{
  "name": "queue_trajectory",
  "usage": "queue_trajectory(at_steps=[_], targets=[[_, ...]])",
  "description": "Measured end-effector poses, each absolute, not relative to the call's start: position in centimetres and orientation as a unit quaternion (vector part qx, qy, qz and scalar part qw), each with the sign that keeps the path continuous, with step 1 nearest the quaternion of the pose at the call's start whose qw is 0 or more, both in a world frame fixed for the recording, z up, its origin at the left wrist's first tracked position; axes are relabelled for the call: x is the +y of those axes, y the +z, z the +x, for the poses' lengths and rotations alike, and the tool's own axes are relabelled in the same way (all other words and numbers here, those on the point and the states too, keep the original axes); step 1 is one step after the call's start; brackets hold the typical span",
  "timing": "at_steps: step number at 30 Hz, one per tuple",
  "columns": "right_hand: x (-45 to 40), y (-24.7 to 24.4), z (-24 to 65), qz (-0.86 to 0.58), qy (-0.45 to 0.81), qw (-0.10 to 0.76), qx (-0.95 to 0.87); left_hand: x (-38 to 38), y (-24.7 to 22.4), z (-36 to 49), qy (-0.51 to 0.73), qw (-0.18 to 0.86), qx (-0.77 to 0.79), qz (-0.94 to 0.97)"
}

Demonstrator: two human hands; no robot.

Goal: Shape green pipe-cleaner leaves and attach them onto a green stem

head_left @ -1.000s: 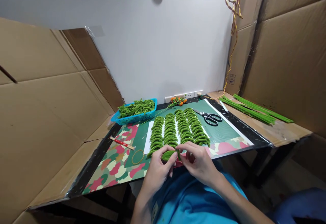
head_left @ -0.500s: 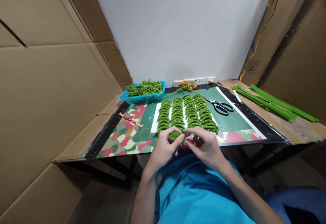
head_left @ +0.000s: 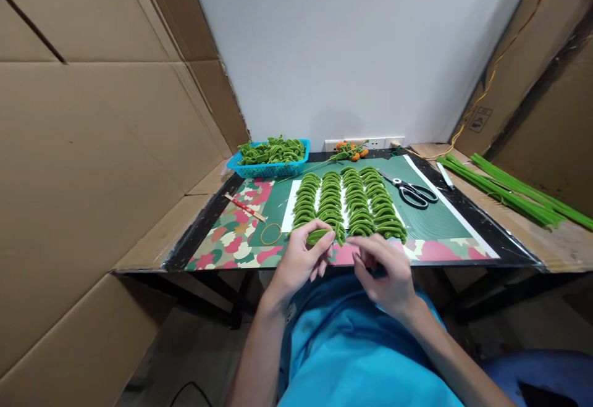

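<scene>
My left hand pinches a green fuzzy leaf shape, which looks made of pipe cleaner, between thumb and fingers at the table's near edge. Just to its right is my right hand, slightly blurred; its thumb and forefinger are apart with nothing visible between them. Beyond both hands, curved green fuzzy pieces lie in rows on white paper. The near ends of some rows are partly hidden by my hands.
A blue basket heaped with green pieces stands at the back left, near orange flowers. Black-handled scissors, a white pen-like tool and long green stems lie rightward. Leftward are a red-wrapped stick and a rubber band.
My right hand has come away from the leaf shape and shifted right, its fingers parting. My left hand keeps its pinch. The camera view has turned slightly left.
</scene>
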State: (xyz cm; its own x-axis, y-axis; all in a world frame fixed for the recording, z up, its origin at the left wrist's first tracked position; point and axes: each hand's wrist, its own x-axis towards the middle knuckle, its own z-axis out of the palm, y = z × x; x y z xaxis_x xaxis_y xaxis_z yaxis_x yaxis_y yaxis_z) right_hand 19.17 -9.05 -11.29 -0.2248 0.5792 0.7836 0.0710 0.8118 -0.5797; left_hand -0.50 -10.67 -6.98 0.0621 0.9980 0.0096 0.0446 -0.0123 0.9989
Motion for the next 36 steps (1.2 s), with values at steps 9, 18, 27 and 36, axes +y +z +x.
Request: queue_trajectory(at_steps=[9, 18, 27, 36], targets=[[-11.4, -15.5, 15.4, -0.099, 0.505, 0.117, -0.849, -10.6, -6.7, -0.1, 0.477, 0.5, 0.495, 0.527], [-10.4, -16.1, 15.1, -0.107, 0.543, 0.148, -0.82, -10.6, -6.9, -0.2, 0.471, 0.498, 0.501, 0.529], [-12.0, -13.9, 16.1, -0.072, 0.386, 0.288, -0.874, -10.5, -7.3, -0.6, 0.452, 0.482, 0.531, 0.53], [-7.3, -9.5, 19.0, -0.169, 0.107, 0.501, -0.842, -10.7, -7.4, -0.9, 0.437, 0.474, 0.538, 0.543]])
